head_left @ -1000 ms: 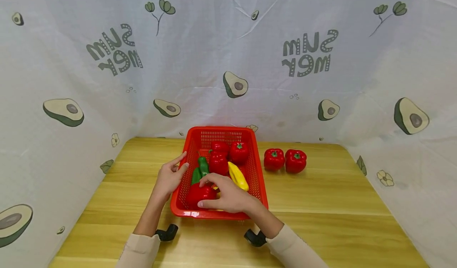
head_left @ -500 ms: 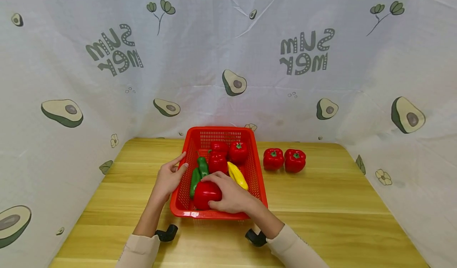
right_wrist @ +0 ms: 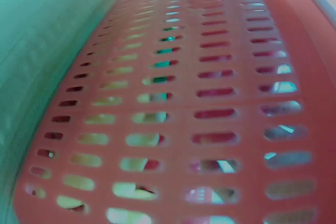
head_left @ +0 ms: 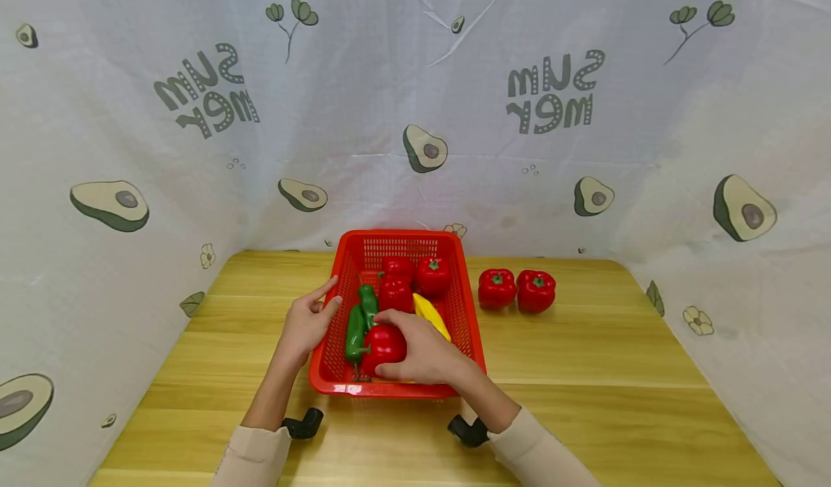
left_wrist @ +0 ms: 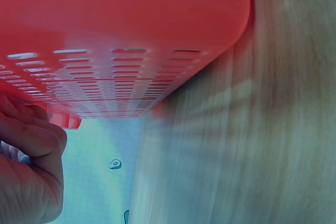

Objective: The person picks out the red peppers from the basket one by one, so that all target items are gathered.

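A red plastic basket (head_left: 476,328) with slotted walls stands on the wooden table. My left hand (head_left: 309,327) grips its left rim, thumb over the top; in the left wrist view the hand's curled fingers (left_wrist: 31,129) sit at the rim. Inside the front of the basket, my right hand (head_left: 422,346) holds a red bell pepper (head_left: 384,348), fingers behind and thumb in front, its green stem pointing left. Two long green peppers (head_left: 355,334) lie left of it. A yellow pepper (head_left: 430,312) is partly behind the right hand. The basket wall hides that hand in the right wrist view.
Several more red bell peppers (head_left: 433,278) lie at the back of the basket. Two others (head_left: 536,291) stand on the table (head_left: 584,371) to the right. Two black bent parts (head_left: 304,423) are by the wrists. A printed cloth (head_left: 363,112) hangs behind and at the sides.
My right hand has closed on the front red bell pepper, shifted it right and turned it so the stem shows at left. The green pepper beside it is now uncovered. My left hand stays put.
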The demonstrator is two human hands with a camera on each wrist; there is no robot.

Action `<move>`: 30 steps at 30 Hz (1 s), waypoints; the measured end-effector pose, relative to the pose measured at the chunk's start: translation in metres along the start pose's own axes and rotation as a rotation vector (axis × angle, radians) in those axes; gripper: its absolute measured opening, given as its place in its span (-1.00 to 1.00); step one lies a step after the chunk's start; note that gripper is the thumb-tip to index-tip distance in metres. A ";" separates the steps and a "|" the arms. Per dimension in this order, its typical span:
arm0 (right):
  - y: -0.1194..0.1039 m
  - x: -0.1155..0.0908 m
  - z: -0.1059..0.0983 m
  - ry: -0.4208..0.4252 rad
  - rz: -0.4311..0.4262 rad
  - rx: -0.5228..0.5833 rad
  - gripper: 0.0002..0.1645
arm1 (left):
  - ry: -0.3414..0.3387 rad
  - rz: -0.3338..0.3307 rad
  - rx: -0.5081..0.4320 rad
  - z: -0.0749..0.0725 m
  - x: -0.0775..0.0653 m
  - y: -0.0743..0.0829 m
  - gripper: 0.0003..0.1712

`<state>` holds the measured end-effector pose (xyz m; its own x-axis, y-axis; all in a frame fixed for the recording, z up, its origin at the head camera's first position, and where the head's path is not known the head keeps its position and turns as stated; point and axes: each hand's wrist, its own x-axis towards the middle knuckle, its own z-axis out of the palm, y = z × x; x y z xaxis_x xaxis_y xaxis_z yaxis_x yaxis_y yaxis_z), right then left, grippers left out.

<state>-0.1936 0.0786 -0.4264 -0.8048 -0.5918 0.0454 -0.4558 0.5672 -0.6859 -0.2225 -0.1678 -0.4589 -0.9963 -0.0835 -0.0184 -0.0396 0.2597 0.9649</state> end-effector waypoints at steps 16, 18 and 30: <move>0.015 -0.026 -0.043 0.214 -0.047 0.167 -0.22 | -0.003 -0.021 0.001 -0.002 -0.002 0.002 -0.40; 0.018 -0.030 -0.049 0.236 -0.055 0.180 -0.22 | -0.004 -0.023 0.002 -0.002 -0.002 0.002 -0.40; 0.047 -0.049 -0.082 0.345 -0.056 0.296 -0.20 | -0.004 -0.020 0.008 0.000 -0.001 0.003 -0.40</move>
<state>-0.2067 0.1811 -0.4008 -0.8847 -0.3629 0.2926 -0.4138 0.3220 -0.8516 -0.2215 -0.1669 -0.4560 -0.9957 -0.0845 -0.0388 -0.0600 0.2655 0.9622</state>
